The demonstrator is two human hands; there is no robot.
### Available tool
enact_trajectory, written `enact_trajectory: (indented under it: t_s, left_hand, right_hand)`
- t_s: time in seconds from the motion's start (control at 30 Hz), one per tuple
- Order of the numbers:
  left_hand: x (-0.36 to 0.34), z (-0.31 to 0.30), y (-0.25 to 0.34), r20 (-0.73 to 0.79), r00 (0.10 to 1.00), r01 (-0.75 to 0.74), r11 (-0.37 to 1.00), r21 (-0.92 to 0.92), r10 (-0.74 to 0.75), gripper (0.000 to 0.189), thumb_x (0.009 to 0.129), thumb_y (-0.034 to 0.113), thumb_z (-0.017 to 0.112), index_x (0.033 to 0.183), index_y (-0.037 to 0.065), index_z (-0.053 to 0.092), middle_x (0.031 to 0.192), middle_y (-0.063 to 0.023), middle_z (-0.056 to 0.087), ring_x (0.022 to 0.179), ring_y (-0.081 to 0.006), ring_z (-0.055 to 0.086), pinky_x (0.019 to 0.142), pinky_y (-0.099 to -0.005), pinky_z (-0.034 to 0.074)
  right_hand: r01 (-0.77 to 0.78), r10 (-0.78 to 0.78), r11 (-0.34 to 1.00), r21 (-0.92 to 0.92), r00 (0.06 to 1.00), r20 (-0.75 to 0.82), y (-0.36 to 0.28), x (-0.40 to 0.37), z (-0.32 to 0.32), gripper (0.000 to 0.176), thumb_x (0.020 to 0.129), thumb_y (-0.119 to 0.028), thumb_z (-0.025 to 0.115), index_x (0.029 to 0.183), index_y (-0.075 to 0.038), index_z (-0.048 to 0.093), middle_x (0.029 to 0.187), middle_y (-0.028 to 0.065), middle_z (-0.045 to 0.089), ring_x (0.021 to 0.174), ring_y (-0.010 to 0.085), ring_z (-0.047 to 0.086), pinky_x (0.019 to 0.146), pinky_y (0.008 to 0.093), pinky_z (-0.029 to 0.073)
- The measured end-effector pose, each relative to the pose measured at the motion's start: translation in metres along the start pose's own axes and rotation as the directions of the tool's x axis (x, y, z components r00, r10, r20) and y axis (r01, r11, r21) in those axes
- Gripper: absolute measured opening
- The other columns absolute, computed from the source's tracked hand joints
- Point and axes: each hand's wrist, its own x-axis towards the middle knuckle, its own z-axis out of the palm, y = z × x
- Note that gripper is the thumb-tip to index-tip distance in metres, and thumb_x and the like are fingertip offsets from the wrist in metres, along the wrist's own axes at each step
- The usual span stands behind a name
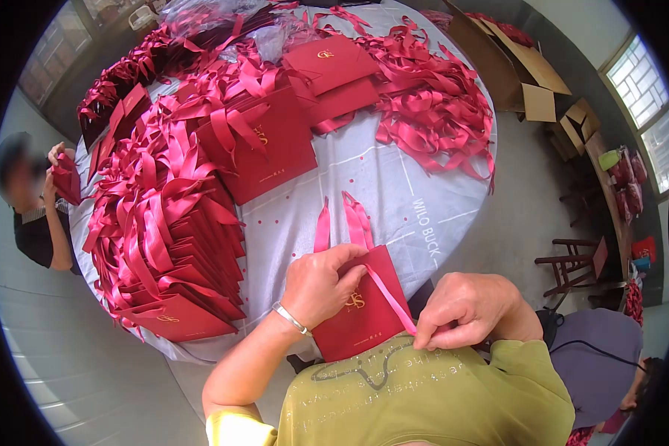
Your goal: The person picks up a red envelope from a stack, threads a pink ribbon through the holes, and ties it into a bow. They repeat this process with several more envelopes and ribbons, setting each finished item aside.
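Pinching the pink satin ribbon [392,297], the right hand [468,308] was closed on it. The left hand [323,286] clamped the flat red paper gift bag [364,327] at the near edge of the round grey-covered table [394,186]. Risk: a hard tug might tear the bag's paper or pull the ribbon free.

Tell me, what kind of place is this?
Probably a small gift-bag workshop. A round grey-clothed table is heaped with dark-red paper bags and loose red satin ribbons; open brown cardboard boxes sit nearby. The left hand holds one such bag, the right hand pinches its pink ribbon.
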Motion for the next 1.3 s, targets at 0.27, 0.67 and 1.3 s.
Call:
enact_trajectory:
  t_s: [0.27,0.67,1.3]
  left_hand:
    - [0.0,0.0,0.001,-0.008,1.0,0.005,1.0,0.024,-0.005,0.023,0.086,0.018,0.074,0.106,0.007,0.072,0.083,-0.0125,0.073,0.076,-0.0242,0.073,0.069,-0.0327,0.054]
    - [0.0,-0.001,-0.012,0.026,0.993,0.115,0.968,-0.223,-0.112,0.024,0.088,0.006,0.064,0.112,0.004,0.067,0.093,-0.0114,0.075,0.082,-0.0148,0.073,0.073,-0.0274,0.055]
    - [-0.004,-0.004,0.003,-0.144,0.969,-0.198,0.98,0.018,0.199,0.026,0.081,0.009,0.073,0.107,0.009,0.072,0.092,-0.0119,0.074,0.079,-0.0279,0.072,0.07,-0.0351,0.057]
  right_hand:
    - [0.044,-0.019,0.983,0.176,0.99,-0.14,-0.01,0.0,-0.009,0.011,0.078,0.007,0.074,0.088,0.004,0.073,0.076,0.0143,0.073,0.059,0.0238,0.069,0.051,0.0293,0.049]
    - [0.295,-0.137,0.949,0.11,0.703,-0.698,0.001,-0.008,0.002,0.033,0.073,0.013,0.071,0.104,0.005,0.068,0.1,0.0217,0.071,0.084,0.0306,0.073,0.075,0.0373,0.059]
    - [-0.456,0.611,0.771,0.445,0.726,-0.315,0.082,0.056,-0.038,0.021,0.094,-0.018,0.07,0.103,-0.001,0.063,0.082,0.0027,0.067,0.07,0.0066,0.06,0.06,0.0225,0.048]
